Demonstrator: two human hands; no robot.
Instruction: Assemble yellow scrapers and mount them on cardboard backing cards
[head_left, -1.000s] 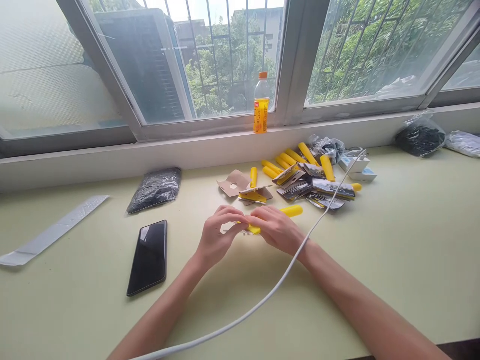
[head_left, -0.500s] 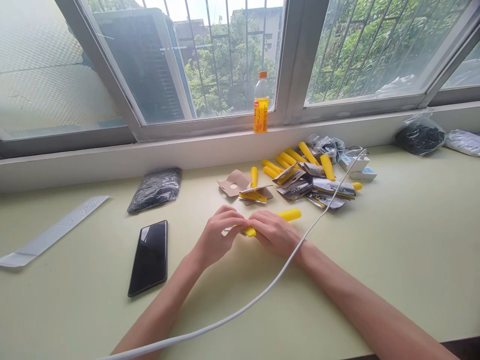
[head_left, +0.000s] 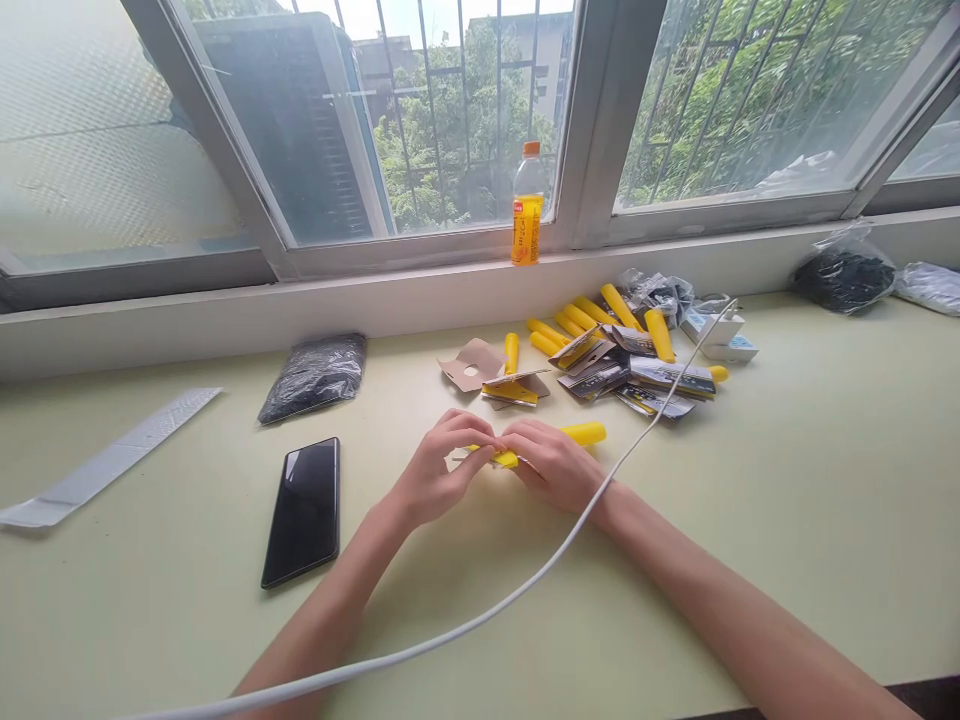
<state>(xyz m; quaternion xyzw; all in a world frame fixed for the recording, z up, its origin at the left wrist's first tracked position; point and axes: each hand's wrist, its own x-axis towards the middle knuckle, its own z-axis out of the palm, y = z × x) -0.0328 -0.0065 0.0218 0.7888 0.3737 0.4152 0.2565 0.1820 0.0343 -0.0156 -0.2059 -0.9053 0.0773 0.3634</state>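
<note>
In the head view, both hands meet over a yellow-handled tool [head_left: 583, 434] just above or on the table; I cannot tell which. My right hand [head_left: 553, 462] is closed round its middle, and the round yellow handle sticks out to the right. My left hand [head_left: 450, 462] pinches at the other end, its thumb and fingertips by a small yellow part [head_left: 505, 459]. A thin, pale edge shows beside the left fingers. The fingers hide most of the tool's head, so its exact kind is unclear. Beyond the hands lies a carded yellow-handled tool [head_left: 511, 385].
A pile of yellow-handled tools in card sleeves [head_left: 592, 378] lies at the back right, beside an opened brown card [head_left: 472, 366]. A white cable [head_left: 517, 602] crosses over my right wrist. A phone [head_left: 301, 512] and a black bag [head_left: 315, 378] are on the left. A bottle [head_left: 527, 222] stands on the sill.
The view has shifted slightly, moving everything a little to the right. The small yellow part by my left fingertips shows somewhat more. Both hands keep their grip.
</note>
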